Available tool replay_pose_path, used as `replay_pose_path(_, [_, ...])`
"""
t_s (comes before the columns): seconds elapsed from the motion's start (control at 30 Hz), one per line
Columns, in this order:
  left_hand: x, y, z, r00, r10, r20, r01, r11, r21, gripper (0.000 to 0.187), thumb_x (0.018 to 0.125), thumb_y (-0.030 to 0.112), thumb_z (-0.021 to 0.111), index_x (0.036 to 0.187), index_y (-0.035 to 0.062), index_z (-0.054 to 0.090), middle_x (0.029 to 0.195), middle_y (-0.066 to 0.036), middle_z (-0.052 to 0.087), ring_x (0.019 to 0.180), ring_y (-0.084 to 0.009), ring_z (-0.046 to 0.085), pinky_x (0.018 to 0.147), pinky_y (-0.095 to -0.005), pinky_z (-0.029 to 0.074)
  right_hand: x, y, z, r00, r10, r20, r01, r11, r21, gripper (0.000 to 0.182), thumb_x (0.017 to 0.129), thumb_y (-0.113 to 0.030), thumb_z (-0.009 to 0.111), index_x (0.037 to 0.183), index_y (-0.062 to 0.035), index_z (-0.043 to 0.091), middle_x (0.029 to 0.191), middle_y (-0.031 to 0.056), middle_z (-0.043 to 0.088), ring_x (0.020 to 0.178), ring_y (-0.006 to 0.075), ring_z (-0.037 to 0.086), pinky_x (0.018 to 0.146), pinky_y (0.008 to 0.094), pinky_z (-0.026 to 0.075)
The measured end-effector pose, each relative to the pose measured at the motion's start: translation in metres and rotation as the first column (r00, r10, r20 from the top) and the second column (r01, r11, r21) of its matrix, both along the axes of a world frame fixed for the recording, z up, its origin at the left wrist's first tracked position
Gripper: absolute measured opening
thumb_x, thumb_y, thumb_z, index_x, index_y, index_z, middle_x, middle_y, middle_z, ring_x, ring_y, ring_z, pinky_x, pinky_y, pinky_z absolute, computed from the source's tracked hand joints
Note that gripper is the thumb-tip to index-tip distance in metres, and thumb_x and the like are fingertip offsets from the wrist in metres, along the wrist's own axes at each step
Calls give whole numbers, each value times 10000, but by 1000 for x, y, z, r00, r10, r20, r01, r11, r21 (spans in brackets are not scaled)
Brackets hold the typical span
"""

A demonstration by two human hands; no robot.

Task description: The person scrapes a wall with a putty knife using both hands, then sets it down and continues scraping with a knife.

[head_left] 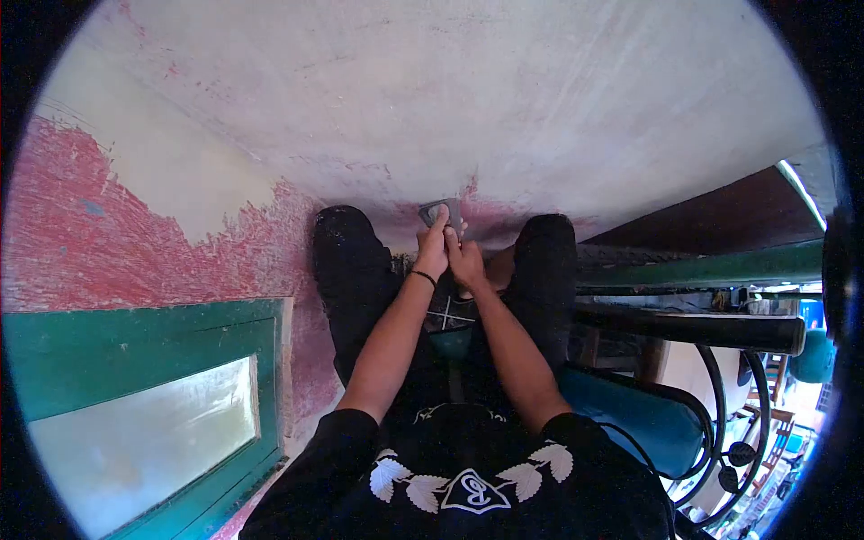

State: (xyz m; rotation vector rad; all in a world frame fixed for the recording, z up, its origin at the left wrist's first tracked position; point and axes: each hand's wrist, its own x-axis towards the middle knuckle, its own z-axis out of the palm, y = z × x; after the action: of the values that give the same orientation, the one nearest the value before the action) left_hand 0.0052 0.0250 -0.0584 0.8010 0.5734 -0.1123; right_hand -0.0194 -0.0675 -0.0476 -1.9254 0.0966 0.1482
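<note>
Low in front of the wall point(504, 99), between my knees, both hands meet at a small flat grey piece that looks like folded sandpaper point(437, 211). My left hand point(432, 252) is closed on it, the thumb pressed over its face. Close against the left one, my right hand point(465, 263) is closed at the lower edge of the same piece; its fingertips are partly hidden. The wall is pale with reddish patches, and the piece is near a red patch point(471, 186) at its lower part.
A green-framed window point(144, 432) is set in the red, scraped side wall point(171, 234) at left. On the right stand a chair with a teal seat point(643, 423) and curved black metal, and a green rail point(702, 266). My bent knees flank my hands.
</note>
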Motion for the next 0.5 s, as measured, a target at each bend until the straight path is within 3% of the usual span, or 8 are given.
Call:
replay_pose_path(0.07, [-1,-4,9,999,48,-19,-48,999,19,402,846,431,736,932,53,626,802,-73,660,686,-200,670,513,-316,499,2,1,-3,1000,9,-13,-8,1000,12,818,922,-665,423,756,108,635,647,266,617,720,332,684,676,479,483])
replay_pose_path(0.13, [-3,-5,10,996,84,-32,-83,996,28,383,842,401,747,938,52,623,801,-79,659,677,-209,672,510,-316,506,0,-1,-2,988,52,-148,-61,997,-52,824,925,-665,419,732,109,627,611,241,607,664,294,670,646,470,480])
replay_pose_path(0.23, [-2,-1,13,994,104,-28,-103,994,42,355,833,333,774,958,34,628,816,-92,664,676,-236,680,526,-327,531,0,1,0,974,51,-222,-59,998,-32,766,926,-622,459,732,94,651,660,255,631,705,358,673,695,489,482])
replay_pose_path(0.33, [-3,0,23,994,111,-16,-110,992,57,338,835,305,775,962,29,626,809,-86,655,668,-242,677,540,-324,546,-1,4,-3,990,35,-140,-32,999,25,774,926,-625,453,722,98,642,649,256,627,705,351,677,692,484,482])
replay_pose_path(0.5, [-1,-5,28,982,188,6,-188,980,70,278,850,252,761,948,30,627,814,-64,640,646,-209,651,557,-328,569,3,3,-8,970,95,-224,-102,995,-19,725,945,-594,453,839,95,650,723,271,646,738,341,679,703,475,480])
